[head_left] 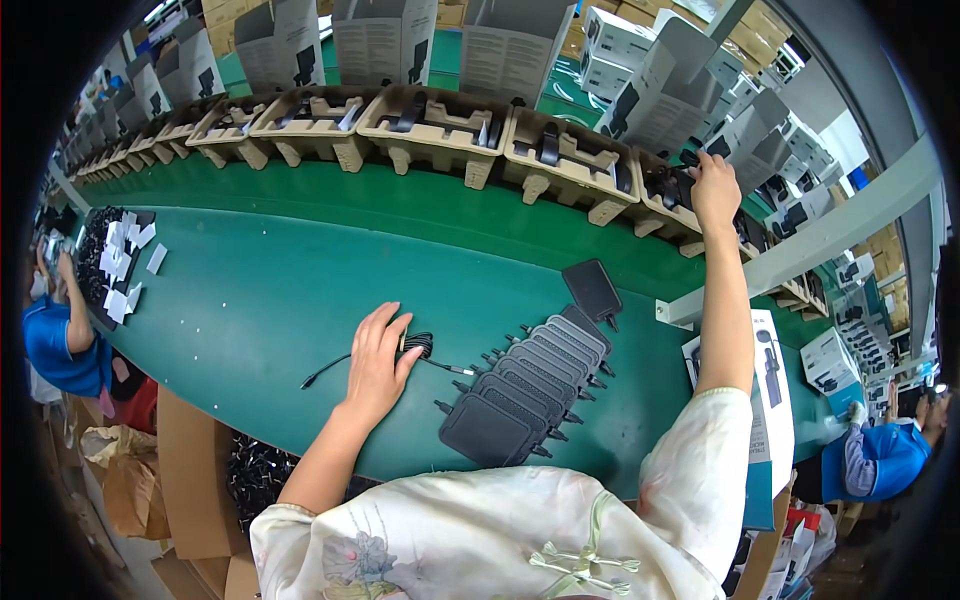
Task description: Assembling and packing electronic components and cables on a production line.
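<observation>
On the green table my left hand (374, 365) is closed loosely around a coiled black cable (422, 343), thumb and forefinger on either side of the coil. One cable end runs out left of the hand; the other, with a pale connector, points right toward the flat dark-grey devices (535, 380), which lie in an overlapping row with small side prongs. A similar device (592, 290) lies beyond them. My right hand (716, 188) reaches far right to a brown moulded tray (655, 215). Its fingertips are closed at a small black part that I cannot make out.
More moulded trays (430, 125) holding black parts line the raised green ledge, with open grey boxes (510, 45) behind. A metal post (810, 240) slants beside my right arm. White slips (118, 255) lie far left; a white box (770, 390) stands right. Co-workers sit at both sides.
</observation>
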### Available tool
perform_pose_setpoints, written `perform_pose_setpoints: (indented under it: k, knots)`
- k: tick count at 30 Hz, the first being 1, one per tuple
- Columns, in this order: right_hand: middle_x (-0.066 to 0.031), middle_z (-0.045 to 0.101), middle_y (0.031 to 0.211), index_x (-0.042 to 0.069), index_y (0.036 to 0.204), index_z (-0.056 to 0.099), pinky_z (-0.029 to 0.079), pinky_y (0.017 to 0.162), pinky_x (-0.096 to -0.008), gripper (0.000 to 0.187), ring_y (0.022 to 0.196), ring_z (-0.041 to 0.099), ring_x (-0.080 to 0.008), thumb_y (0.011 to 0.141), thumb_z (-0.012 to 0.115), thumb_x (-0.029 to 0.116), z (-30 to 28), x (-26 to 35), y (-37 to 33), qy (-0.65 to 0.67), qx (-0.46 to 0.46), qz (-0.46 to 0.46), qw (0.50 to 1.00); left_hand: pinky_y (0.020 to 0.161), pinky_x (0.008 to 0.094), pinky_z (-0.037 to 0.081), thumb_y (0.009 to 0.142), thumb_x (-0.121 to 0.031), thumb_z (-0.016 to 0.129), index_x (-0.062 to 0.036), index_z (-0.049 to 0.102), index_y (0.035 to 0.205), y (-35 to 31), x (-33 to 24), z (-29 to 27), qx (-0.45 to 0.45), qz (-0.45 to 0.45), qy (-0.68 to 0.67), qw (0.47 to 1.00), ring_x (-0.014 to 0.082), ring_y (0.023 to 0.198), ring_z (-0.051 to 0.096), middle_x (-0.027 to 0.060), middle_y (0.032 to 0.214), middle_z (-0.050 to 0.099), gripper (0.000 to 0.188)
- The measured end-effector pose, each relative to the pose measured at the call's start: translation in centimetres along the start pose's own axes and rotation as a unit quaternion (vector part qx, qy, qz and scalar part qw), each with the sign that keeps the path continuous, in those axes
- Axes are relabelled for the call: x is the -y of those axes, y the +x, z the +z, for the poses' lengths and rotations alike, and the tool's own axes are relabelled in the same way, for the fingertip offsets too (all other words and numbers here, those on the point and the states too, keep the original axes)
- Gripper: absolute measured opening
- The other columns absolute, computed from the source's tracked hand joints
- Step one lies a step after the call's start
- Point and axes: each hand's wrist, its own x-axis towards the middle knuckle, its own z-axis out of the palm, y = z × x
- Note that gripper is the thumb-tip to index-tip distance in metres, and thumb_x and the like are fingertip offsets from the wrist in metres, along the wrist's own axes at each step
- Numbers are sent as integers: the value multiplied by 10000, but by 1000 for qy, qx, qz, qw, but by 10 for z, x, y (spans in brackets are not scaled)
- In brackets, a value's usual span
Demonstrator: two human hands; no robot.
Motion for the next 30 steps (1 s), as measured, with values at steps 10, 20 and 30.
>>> perform_pose_setpoints:
  k: [10,20,30]
  knots:
    - [-81,609,913,94,987,631,472,728,-385,236,902,558,-278,753,600,109,39,27,16,-52,124,-109,985,995,432,314,760,-156,649,-29,502,1147,6,8,-6,12,-16,8,1000,322,1196,393,138,1261,434,433]
    - [-117,647,913,72,870,638,479,723,-404,160,902,598,-294,742,626,167,44,19,21,15,205,11,979,992,434,314,764,-167,642,-23,515,1129,9,18,-11,20,-18,5,1000,324,1193,397,138,1257,443,412]
    - [-163,645,885,58,878,631,501,725,-419,205,853,622,-326,736,645,205,70,30,32,-88,260,5,962,992,433,309,778,-188,630,-23,515,1134,7,25,-12,19,-17,13,1000,321,1200,393,130,1266,442,409]
